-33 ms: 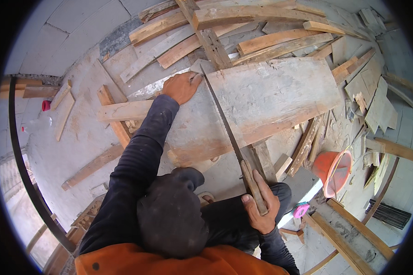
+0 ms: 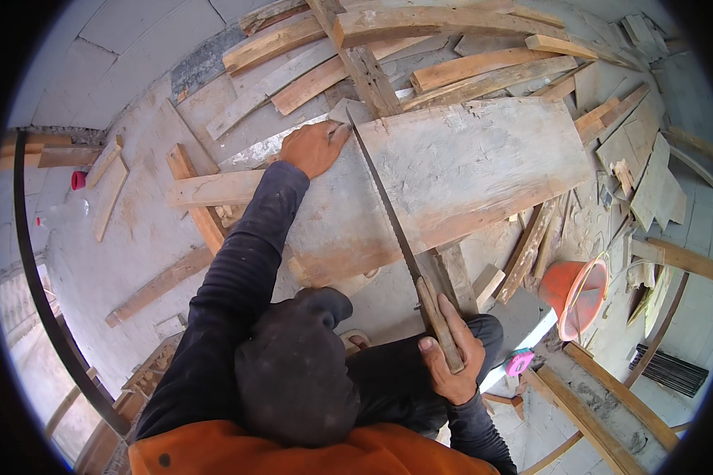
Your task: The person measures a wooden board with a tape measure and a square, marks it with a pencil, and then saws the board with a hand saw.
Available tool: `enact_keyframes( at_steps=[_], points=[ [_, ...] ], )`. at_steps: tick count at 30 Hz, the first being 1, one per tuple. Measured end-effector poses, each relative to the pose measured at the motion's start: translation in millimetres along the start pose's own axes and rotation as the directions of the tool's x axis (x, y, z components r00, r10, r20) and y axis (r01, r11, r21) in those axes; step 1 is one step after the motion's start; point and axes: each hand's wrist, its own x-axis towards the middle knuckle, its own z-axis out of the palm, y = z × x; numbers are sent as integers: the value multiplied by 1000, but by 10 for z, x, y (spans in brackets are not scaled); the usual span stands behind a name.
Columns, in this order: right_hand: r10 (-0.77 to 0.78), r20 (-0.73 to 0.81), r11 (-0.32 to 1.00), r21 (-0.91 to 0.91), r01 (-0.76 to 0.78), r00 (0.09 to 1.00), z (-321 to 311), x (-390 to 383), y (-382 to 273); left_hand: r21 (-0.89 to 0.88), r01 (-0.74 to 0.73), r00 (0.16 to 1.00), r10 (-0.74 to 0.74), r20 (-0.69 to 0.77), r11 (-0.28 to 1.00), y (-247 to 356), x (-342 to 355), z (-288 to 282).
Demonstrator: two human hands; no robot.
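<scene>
A wide, weathered board [image 2: 483, 158] lies across timber pieces in front of me. My left hand [image 2: 315, 149] grips its far left part, fingers curled and thumb right beside the tip of a hand saw [image 2: 384, 198]. The long toothed blade lies over the board, running from that tip down toward me. My right hand [image 2: 455, 360] is closed round the saw's wooden handle [image 2: 437, 324] at the board's near side, above my dark-clothed knee [image 2: 483, 332]. Part of the board's left side is hidden by my left arm.
Loose timbers [image 2: 467, 71] are piled behind the board, with broken panels [image 2: 650, 182] at right. An orange bucket [image 2: 562, 293] and pink tool [image 2: 520, 362] sit right of me. A dark metal bar [image 2: 36, 269] stands at left; timber-edged framing [image 2: 602, 396] lies lower right.
</scene>
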Motion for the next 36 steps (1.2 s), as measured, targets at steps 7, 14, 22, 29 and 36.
enact_keyframes(
  at_steps=[7, 14, 22, 29, 36],
  points=[
    [-2, 41, 999, -51, 4, 999, -95, 11, -1, -37, -49, 994, 45, -100, 998, -69, 9, 82],
    [-2, 2, 999, -39, 2, 1000, 31, 54, 61, -28, -49, 994, 46, -96, 998, -62, 19, 83],
    [-75, -11, 996, -52, 74, 997, 73, 202, -64, -29, -72, 989, 67, -131, 997, -72, 20, 131],
    [120, 26, 993, -20, -119, 992, 101, 416, -73, -15, -83, 990, 81, -115, 996, -74, 31, 143],
    [41, -8, 999, -16, -41, 999, 172, 644, -426, 21, -90, 985, 92, -148, 996, -88, 11, 203]
  ],
)
